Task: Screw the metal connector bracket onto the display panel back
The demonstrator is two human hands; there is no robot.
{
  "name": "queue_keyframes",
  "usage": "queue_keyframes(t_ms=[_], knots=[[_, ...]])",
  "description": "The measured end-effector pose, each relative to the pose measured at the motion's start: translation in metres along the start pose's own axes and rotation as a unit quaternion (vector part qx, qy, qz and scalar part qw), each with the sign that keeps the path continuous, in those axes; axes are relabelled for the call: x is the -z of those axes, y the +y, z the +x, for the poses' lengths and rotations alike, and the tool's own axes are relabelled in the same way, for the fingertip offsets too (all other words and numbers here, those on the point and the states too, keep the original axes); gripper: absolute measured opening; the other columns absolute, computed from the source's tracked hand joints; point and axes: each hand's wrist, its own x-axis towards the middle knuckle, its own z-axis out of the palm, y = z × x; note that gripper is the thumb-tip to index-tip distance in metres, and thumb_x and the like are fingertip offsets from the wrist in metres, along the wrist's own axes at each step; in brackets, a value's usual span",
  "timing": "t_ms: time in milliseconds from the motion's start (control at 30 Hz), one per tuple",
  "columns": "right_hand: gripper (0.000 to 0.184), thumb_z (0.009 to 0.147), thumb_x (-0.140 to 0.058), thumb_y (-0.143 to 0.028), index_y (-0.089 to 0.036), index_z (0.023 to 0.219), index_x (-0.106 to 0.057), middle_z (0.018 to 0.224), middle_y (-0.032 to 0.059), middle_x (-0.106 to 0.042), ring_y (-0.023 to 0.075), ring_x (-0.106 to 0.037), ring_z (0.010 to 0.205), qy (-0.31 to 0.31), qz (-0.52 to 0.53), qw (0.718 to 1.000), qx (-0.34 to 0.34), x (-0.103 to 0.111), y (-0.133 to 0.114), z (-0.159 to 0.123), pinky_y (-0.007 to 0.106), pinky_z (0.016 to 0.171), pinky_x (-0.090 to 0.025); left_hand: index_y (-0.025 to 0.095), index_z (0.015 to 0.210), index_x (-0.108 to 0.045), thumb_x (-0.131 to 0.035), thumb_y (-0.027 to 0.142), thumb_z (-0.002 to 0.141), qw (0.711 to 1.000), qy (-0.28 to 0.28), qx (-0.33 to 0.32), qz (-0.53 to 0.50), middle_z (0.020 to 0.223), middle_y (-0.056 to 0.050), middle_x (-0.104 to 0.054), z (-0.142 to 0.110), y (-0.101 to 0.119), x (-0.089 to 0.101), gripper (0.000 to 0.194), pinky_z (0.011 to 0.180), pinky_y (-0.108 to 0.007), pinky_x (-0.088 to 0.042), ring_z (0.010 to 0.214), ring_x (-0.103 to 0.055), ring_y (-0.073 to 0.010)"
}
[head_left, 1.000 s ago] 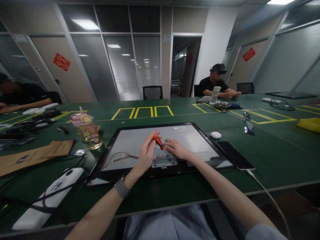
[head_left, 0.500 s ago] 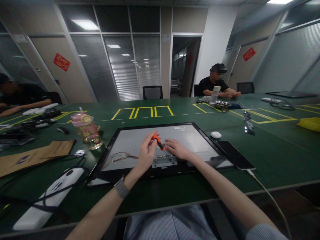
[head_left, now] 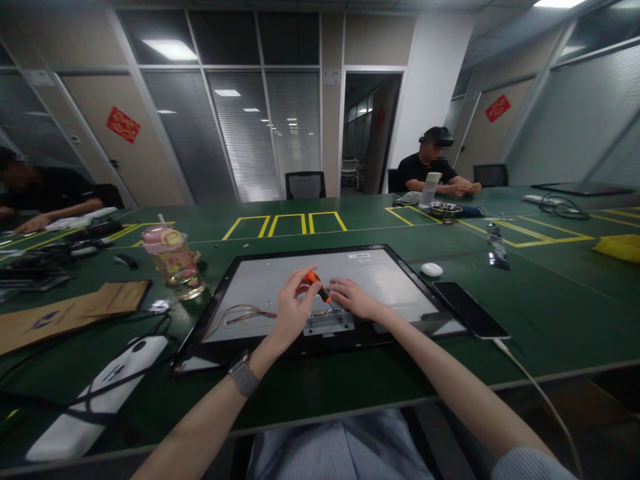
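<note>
My left hand (head_left: 294, 303) is closed around an orange and black screwdriver (head_left: 320, 288), which tilts with its tip down at a small metal bracket (head_left: 327, 323). Flat beside the tip lies my right hand (head_left: 356, 299), fingers stretched out over the metal back. Both hands are above a large flat display panel (head_left: 260, 275) with a black frame and a grey back. Thin coloured wires (head_left: 243, 309) run across the panel to the left of the bracket. Details at the screwdriver tip are too small to make out.
Left of the panel stand a pink-lidded bottle (head_left: 173, 257), a brown paper bag (head_left: 75, 310) and a white power strip (head_left: 100, 400) with black cables. A phone (head_left: 470, 310) on a cable and a white earbud case (head_left: 431, 269) lie right. Two people sit across the table.
My left fingers and the screwdriver handle have shifted very slightly. My right hand stays in place. At the far left, the other person's arm has moved a little.
</note>
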Motion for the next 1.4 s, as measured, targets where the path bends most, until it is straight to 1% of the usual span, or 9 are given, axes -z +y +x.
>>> queue_keyframes(t_ms=[100,233,400,500,667,900,1067,1267,1400], knots=[[0.044,0.097,-0.033,-0.041,-0.019,0.127,-0.056,0.137,0.0137,-0.048,0.0279,-0.039,0.130,0.003,0.001,1.000,-0.001,-0.0006,0.0005,0.0003,0.047,0.108,-0.028,0.021,0.109,-0.062,-0.057,0.029,0.085,1.000,0.014,-0.016,0.019,0.095,-0.004,-0.057,0.0006,-0.0001,0.0013,0.026,0.079,-0.026,-0.051,0.086,-0.059,-0.0133],[0.044,0.097,-0.033,-0.041,-0.019,0.127,-0.056,0.137,0.0132,-0.048,0.0274,-0.038,0.131,0.005,0.001,1.000,-0.003,-0.0014,0.0014,0.0010,0.047,0.108,-0.028,0.022,0.125,-0.053,-0.045,0.027,0.092,1.000,-0.018,-0.007,-0.016,0.110,-0.007,-0.058,-0.0004,0.0003,0.0021,0.034,0.088,-0.031,-0.049,0.098,-0.059,-0.0158],[0.042,0.097,-0.034,-0.039,-0.019,0.126,-0.056,0.137,0.0133,-0.048,0.0278,-0.040,0.129,0.001,-0.006,1.000,0.009,-0.0037,0.0042,0.0028,0.047,0.108,-0.029,0.022,0.114,-0.060,-0.057,0.028,0.086,1.000,0.002,-0.010,0.008,0.098,-0.004,-0.056,-0.0003,-0.0019,0.0005,0.029,0.077,-0.025,-0.052,0.086,-0.058,-0.0129],[0.042,0.097,-0.034,-0.039,-0.018,0.127,-0.056,0.137,0.0146,-0.048,0.0286,-0.040,0.129,0.002,-0.006,1.000,0.003,-0.0039,0.0046,0.0032,0.048,0.107,-0.028,0.022,0.108,-0.063,-0.059,0.028,0.084,1.000,0.005,-0.024,0.013,0.097,-0.003,-0.053,-0.0003,-0.0010,0.0008,0.025,0.078,-0.024,-0.051,0.087,-0.057,-0.0124],[0.040,0.096,-0.035,-0.038,-0.020,0.124,-0.058,0.136,0.0127,-0.049,0.0271,-0.039,0.130,0.006,0.004,1.000,0.009,-0.0028,0.0034,0.0020,0.047,0.108,-0.028,0.022,0.124,-0.053,-0.047,0.026,0.090,0.999,-0.030,0.005,-0.037,0.109,-0.007,-0.056,-0.0022,0.0003,0.0000,0.034,0.085,-0.030,-0.051,0.097,-0.059,-0.0163],[0.042,0.096,-0.035,-0.039,-0.019,0.125,-0.057,0.135,0.0131,-0.050,0.0278,-0.040,0.129,0.015,0.008,1.000,0.013,-0.0047,0.0048,0.0022,0.047,0.107,-0.029,0.022,0.107,-0.060,-0.062,0.026,0.081,1.000,0.028,-0.004,-0.004,0.098,-0.003,-0.054,-0.0012,-0.0036,-0.0012,0.026,0.074,-0.023,-0.053,0.083,-0.059,-0.0117],[0.043,0.097,-0.034,-0.039,-0.017,0.126,-0.056,0.135,0.0146,-0.050,0.0287,-0.039,0.130,0.008,0.000,1.000,0.009,-0.0036,0.0039,0.0019,0.048,0.108,-0.029,0.024,0.121,-0.053,-0.052,0.026,0.087,0.999,-0.010,0.016,-0.051,0.118,-0.008,-0.053,-0.0026,-0.0028,-0.0020,0.033,0.079,-0.027,-0.054,0.094,-0.062,-0.0153],[0.044,0.097,-0.033,-0.041,-0.018,0.126,-0.057,0.136,0.0141,-0.049,0.0281,-0.040,0.130,0.008,-0.002,1.000,0.008,-0.0031,0.0036,0.0016,0.047,0.108,-0.029,0.024,0.121,-0.055,-0.059,0.025,0.084,1.000,0.002,0.002,0.001,0.101,-0.004,-0.055,-0.0020,-0.0057,-0.0011,0.037,0.078,-0.026,-0.053,0.086,-0.061,-0.0130],[0.044,0.097,-0.034,-0.040,-0.018,0.127,-0.055,0.135,0.0140,-0.050,0.0279,-0.039,0.131,0.007,-0.001,1.000,0.011,-0.0037,0.0043,0.0022,0.047,0.108,-0.029,0.024,0.129,-0.047,-0.052,0.024,0.087,0.998,-0.040,0.013,-0.041,0.113,-0.008,-0.056,-0.0018,-0.0078,-0.0011,0.042,0.080,-0.029,-0.054,0.093,-0.063,-0.0152]])
